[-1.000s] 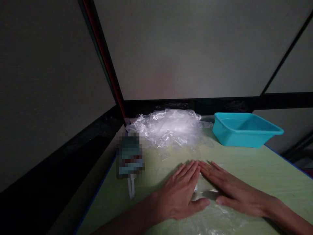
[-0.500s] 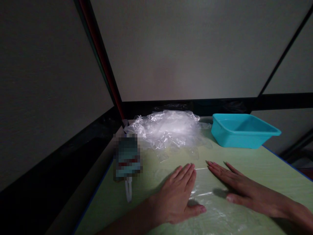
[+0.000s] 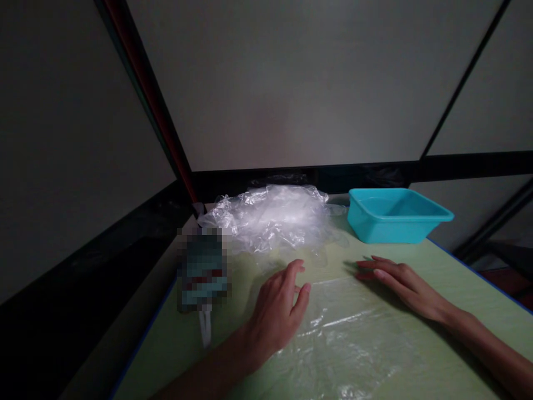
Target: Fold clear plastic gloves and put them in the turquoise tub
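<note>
A clear plastic bag [image 3: 345, 339] lies spread flat on the pale green table [image 3: 420, 278], with crease lines across it. Over its left edge is my left hand [image 3: 277, 311], fingers bent and thumb apart, holding nothing. My right hand [image 3: 400, 280] is beyond the bag's far right side, low over the table, its fingers stretched out and empty. Whether its fingertips touch the table I cannot tell. Beyond both hands rests a heap of crumpled clear plastic bags [image 3: 275, 216].
At the back right stands a turquoise plastic basin [image 3: 391, 228]. On the left edge sits a blurred-out greenish object [image 3: 204, 272] with a white strap [image 3: 205, 328]. Grey wall panels [image 3: 300, 83] rise behind the table.
Both hands have lifted from lying flat on the bag and moved apart. My left hand's fingers have curled; my right hand has shifted away toward the basin. The view has turned slightly right.
</note>
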The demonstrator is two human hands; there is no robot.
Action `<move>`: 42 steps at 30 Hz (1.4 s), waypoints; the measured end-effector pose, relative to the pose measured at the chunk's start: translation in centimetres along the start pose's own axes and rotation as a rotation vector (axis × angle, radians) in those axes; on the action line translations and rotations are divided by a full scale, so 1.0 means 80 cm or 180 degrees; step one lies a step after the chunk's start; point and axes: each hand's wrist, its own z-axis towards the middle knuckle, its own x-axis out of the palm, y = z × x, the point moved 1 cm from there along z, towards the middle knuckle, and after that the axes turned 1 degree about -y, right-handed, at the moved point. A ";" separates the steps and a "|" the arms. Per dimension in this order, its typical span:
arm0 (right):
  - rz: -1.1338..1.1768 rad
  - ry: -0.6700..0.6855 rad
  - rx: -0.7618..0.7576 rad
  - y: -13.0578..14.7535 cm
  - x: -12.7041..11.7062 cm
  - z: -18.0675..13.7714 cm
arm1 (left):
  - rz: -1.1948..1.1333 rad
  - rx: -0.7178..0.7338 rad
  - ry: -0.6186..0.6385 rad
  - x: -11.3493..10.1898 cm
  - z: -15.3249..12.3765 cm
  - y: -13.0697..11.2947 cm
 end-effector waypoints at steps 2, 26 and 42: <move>-0.0066 -0.0014 -0.0038 -0.002 0.001 0.002 | 0.0071 0.0039 0.0033 0.002 0.000 0.001; -0.0392 0.0006 -0.0612 -0.007 0.000 0.010 | 0.0234 0.0051 0.0052 0.003 -0.002 0.005; -0.0268 -0.0111 -0.0602 0.004 0.001 0.009 | 0.0122 0.0200 0.0016 0.005 -0.002 0.005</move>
